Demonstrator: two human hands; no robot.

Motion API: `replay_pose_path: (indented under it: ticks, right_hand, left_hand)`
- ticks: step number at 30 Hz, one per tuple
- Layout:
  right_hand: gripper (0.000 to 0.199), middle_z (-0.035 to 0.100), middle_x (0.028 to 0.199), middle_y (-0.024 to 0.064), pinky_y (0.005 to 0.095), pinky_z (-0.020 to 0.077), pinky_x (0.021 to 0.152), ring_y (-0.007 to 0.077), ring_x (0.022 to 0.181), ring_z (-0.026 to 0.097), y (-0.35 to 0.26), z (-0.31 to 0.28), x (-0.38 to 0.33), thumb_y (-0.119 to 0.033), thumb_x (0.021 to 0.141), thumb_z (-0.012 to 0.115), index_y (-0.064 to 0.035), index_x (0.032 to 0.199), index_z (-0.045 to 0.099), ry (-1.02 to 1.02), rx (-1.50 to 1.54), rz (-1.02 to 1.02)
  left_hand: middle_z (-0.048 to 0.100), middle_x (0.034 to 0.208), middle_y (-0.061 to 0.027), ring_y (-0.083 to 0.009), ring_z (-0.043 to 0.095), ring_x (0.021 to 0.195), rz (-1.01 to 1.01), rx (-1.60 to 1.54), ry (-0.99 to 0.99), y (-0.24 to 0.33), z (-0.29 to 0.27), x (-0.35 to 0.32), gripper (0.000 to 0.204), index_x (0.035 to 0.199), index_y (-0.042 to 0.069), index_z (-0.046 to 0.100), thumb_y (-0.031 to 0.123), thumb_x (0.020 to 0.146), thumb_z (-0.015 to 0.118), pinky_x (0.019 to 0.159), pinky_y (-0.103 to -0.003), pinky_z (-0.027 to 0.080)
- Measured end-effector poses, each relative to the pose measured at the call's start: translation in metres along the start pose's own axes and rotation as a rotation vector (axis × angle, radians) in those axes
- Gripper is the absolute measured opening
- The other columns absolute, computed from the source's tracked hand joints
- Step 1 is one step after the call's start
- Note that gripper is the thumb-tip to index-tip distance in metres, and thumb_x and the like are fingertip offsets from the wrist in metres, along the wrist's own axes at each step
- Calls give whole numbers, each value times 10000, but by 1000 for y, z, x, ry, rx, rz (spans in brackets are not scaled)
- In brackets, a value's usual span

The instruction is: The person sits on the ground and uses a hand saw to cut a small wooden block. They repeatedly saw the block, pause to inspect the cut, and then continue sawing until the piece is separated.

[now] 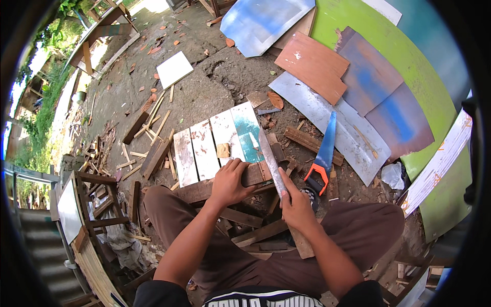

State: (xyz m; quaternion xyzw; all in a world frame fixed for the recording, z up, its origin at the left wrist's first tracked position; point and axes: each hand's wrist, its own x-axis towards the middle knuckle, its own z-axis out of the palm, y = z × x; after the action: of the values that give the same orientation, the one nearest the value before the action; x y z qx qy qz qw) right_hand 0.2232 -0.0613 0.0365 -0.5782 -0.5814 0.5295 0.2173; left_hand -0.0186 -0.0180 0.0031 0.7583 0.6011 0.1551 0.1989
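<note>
My left hand (pixel 231 183) is closed over the edge of a brown wooden plank (pixel 254 175), which lies along the near end of a slatted panel (pixel 207 146) with white and teal boards. A small wood block (pixel 223 150) sits on that panel, just beyond my left fingers. My right hand (pixel 298 207) is wrapped round the near end of a machete (pixel 272 162), its long, mottled grey blade pointing away from me beside the teal board. Right of the machete is a handsaw (pixel 326 146) with a blue blade and an orange-and-black handle. My right fingers partly hide the machete's grip.
Loose wood offcuts (pixel 158 156) are heaped at the left, near a wooden frame (pixel 97 204). A white square board (pixel 174 69) lies on the ground farther off. Painted sheets (pixel 373 87) and a brown panel (pixel 313 66) cover the right side. More wood pieces (pixel 261 233) lie between my legs.
</note>
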Motion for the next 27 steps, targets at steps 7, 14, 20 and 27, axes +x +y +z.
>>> replay_pose_path:
  ticks: [7,14,20,27]
  right_hand:
    - [694,688,1158,375,630,520,795,575,968,670,4,8,-16,-39,1057,514,-182,1709,321,-53,2,-13]
    - [702,697,948,381,640,496,732,568,860,681,2,11,-18,-43,1057,541,-160,1711,314,-32,-75,-34]
    - [720,696,951,379,623,502,702,565,834,676,2,14,-18,-27,1047,553,-140,1715,309,-16,-101,-44]
    - [711,721,934,334,545,569,683,529,767,688,-2,14,20,-15,1053,529,-202,1713,343,-63,24,-15]
  left_hand:
    - [654,1163,-128,-346,655,1153,2,11,-3,-1,-1,0,677,1288,44,685,381,749,919,984,-473,553]
    - [651,1165,-120,-341,653,1147,-11,12,-16,-1,0,1,688,1303,61,687,362,730,921,980,-467,553]
    - [648,1189,-115,-338,645,1162,-23,-28,-40,-4,1,3,699,1317,74,686,329,713,930,989,-463,547]
    - [645,1149,-127,-352,662,1107,22,-48,-15,-6,-1,8,687,1285,63,700,296,680,926,957,-463,561]
